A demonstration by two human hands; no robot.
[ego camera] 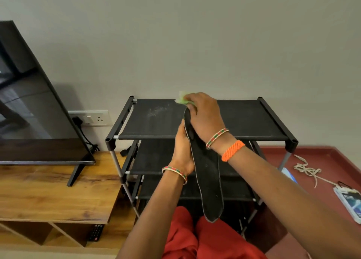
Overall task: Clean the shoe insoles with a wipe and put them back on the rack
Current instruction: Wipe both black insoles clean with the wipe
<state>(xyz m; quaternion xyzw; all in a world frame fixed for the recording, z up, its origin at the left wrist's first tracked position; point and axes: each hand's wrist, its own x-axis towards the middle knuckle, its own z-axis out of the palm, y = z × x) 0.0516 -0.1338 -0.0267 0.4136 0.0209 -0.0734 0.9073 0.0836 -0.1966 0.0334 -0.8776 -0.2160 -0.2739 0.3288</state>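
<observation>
Grey wall [195, 34] behind everything, TV [29, 102] on the wooden stand [48, 190] off to my left. Black shoe rack [254, 120] sits right in front of me. I've got the black insole [209, 180] held up over it, my left hand [182, 151] wrapped round its edge. My right hand [205, 116] is pinching the green wipe [183, 99] against the insole's top end.

Illumination is soft, even and moderately bright. The television [29, 102] casts a diffuse shadow on the wall [195, 34] and its screen carries reflections. Wide-angle distortion bends edges near the frame borders. Focus is slightly soft overall.
</observation>
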